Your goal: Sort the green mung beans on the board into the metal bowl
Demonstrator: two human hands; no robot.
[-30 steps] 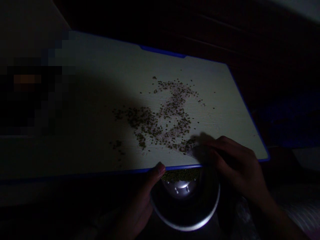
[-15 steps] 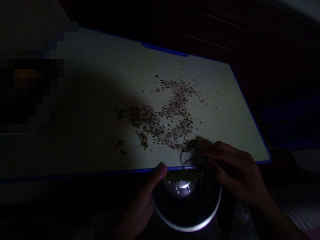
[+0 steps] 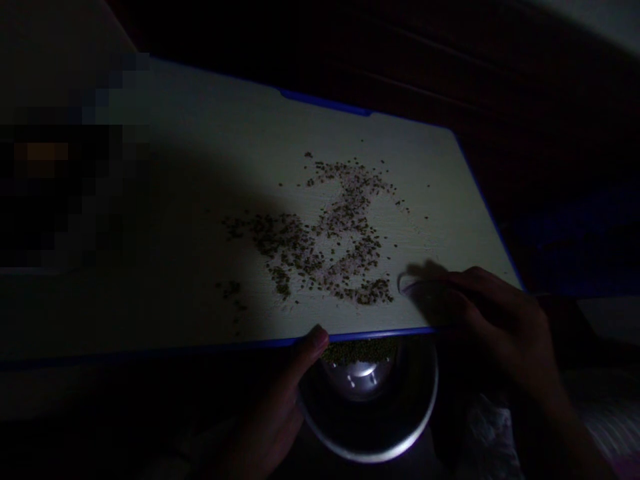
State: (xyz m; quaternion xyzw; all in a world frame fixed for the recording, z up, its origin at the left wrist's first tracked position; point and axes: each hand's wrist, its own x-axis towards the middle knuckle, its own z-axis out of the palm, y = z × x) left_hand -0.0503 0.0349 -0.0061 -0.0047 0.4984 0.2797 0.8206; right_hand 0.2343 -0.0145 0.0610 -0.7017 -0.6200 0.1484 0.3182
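Small dark-green beans mixed with pale grains (image 3: pixel 345 220) lie scattered over a white board with a blue edge (image 3: pixel 425 173). Below its near edge hangs a shiny metal bowl (image 3: pixel 385 453) with a heap of green beans (image 3: pixel 365 349) inside, partly hidden by the board. My left hand (image 3: pixel 285 400) is closed on the bowl's left side, thumb up at the board's edge. In my right hand (image 3: pixel 505 320), pinched between the fingers, is a spoon (image 3: pixel 406 285), its rounded end just above or on the board, right of the nearest beans; dim light hides which.
Dark furniture panels (image 3: pixel 425 67) rise behind the board. A blurred, blocked-out patch (image 3: pixel 50 193) covers the far left. Something clear and crinkled (image 3: pixel 490 427) lies below my right wrist, and a blue thing (image 3: pixel 560 233) sits in shadow at the right.
My right hand has moved right and up with the spoon, from over the bowl's edge to above the board. My left hand and the bowl stay nearly in place.
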